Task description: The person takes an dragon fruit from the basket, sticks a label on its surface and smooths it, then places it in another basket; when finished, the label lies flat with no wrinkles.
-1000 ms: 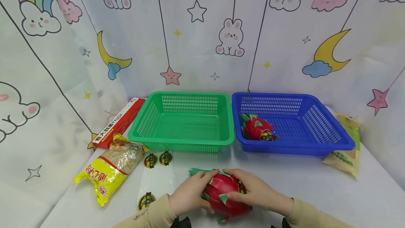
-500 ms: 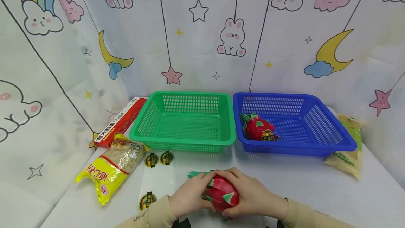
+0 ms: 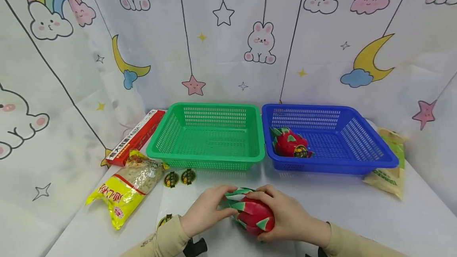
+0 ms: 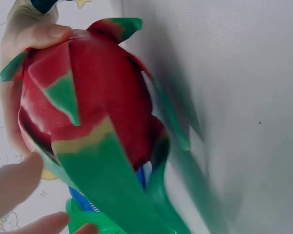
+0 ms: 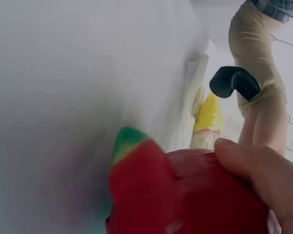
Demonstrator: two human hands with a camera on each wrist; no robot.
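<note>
My right hand (image 3: 290, 217) grips a red dragon fruit (image 3: 255, 213) with green-tipped scales, thumb and fingers round its right side. The fruit is just over the white table, its long green leaf ends pointing up and left. My left hand (image 3: 208, 210) is at the fruit's left side with thumb and fingers apart, the tips close to the green leaves. In the left wrist view, the left fingers (image 4: 14, 187) are spread beside the long leaves (image 4: 105, 183), and a gap shows between them and the red body. The right thumb (image 5: 244, 158) presses the skin in the right wrist view.
Behind stand a green basket (image 3: 210, 162) and a blue basket (image 3: 332, 165); the blue one holds another dragon fruit (image 3: 289, 144) with a round sticker. At left are a pasta box (image 3: 135, 138), a yellow bag (image 3: 126, 187) and a sheet with round stickers (image 3: 171, 179). A beige-green bag (image 3: 389, 173) lies right.
Both hands held the fruit before; my left hand has now loosened and drawn slightly left. The fruit has turned, and the sticker seen under the right hand at first is out of sight.
</note>
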